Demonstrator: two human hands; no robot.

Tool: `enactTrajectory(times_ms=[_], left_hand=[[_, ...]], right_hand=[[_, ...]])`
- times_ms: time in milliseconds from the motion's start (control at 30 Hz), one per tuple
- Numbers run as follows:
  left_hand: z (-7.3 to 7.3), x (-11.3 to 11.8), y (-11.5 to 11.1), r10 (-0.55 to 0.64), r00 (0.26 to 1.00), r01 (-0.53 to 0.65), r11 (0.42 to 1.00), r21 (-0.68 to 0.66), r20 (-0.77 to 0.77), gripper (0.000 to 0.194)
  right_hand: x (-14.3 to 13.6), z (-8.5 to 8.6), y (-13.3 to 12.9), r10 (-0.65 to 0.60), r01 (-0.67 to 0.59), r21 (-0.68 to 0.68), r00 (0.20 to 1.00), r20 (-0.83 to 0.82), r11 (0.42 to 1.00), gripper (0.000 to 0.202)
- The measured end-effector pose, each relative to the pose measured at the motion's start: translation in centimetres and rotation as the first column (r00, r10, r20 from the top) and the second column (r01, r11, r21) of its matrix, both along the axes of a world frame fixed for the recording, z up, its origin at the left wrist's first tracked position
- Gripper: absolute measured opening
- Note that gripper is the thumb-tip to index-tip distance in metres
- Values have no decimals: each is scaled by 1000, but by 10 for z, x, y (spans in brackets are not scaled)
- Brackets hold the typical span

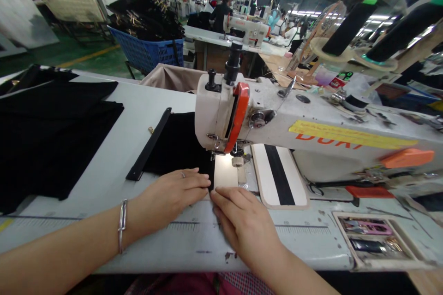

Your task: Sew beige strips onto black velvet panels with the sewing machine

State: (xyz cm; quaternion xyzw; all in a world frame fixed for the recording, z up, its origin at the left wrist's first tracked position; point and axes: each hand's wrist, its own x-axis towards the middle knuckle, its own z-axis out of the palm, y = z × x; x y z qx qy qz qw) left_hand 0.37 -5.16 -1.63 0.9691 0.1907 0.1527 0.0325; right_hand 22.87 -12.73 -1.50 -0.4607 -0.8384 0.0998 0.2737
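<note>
A black fabric piece point(178, 143) lies on the sewing table, joined or laid against a pale cream panel point(225, 171) under the sewing machine point(221, 115). Its far-left edge carries a stiff black strip point(150, 145). My left hand point(176, 189) rests flat on the near edge of the black fabric, fingers stretched toward the machine's foot. Beside it, my right hand point(242, 216) has its fingers bent and pressed together at the near edge of the cream panel, with the fingertips just below the presser foot. The thumb is partly hidden.
Black fabric pieces point(51, 124) are stacked at left. A cream panel with a black stripe point(280, 175) lies right of the needle. A small tray point(377, 239) holds pink snips and a bobbin-like item. Black thread cones point(349, 27) stand behind. A blue basket point(148, 50) is heaped with black pieces.
</note>
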Motion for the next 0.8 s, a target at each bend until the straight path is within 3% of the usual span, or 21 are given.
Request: enactTrajectory(times_ms=[167,300,433,533,800], left_hand=[[-6,2,18,-8,1000,8,999,47,6,31],[-3,5,30,61,998,-61,998,-9,7,31],[2,10,42,92,996,-92,995,-49,13,43],[3,14,51,126,992,-125,992,-31,31,24],[-1,19,62,190,978,-192,981,10,85,24]], right_hand=[[2,5,16,-8,10,-37,998,69,999,30],[3,6,28,-8,15,-57,993,118,998,31],[2,5,38,-23,30,-45,988,150,999,36],[1,4,44,-45,56,-57,982,183,997,39],[-2,0,54,-99,110,-42,971,217,993,41]])
